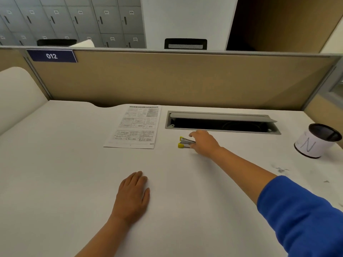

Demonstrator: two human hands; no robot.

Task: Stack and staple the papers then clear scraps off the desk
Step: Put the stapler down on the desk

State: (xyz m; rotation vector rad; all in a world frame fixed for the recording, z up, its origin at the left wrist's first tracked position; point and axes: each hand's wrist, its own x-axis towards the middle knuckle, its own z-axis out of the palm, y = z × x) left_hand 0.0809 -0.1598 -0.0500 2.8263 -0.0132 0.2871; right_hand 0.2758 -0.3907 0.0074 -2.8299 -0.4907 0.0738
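The right hand (203, 143) reaches far across the white desk (55, 164) and its grip is on the rear part of the stapler (185, 142), with the fingers curled around it. The stapler is small, of metal with yellow ends, and it lies low at the desk surface; whether it fully rests there I cannot tell. Its yellow front end sticks out to the left of the grip, toward the papers (133, 127), and its back end is hidden under the fingers. The papers lie flat as a printed stack at the far middle of the desk, to the left of the stapler and apart from it. The left hand (132, 195) rests flat on the desk on the near side, palm down, fingers straight and released, holding nothing; it is well apart from both the papers and the stapler. Just beyond the right hand there is a cable hatch (222, 122) in the desk with its lid raised. At the far right stands a black cup (317, 140) wrapped in white paper, and nearer on the right side some small grey scraps (280, 170) lie on the desk.
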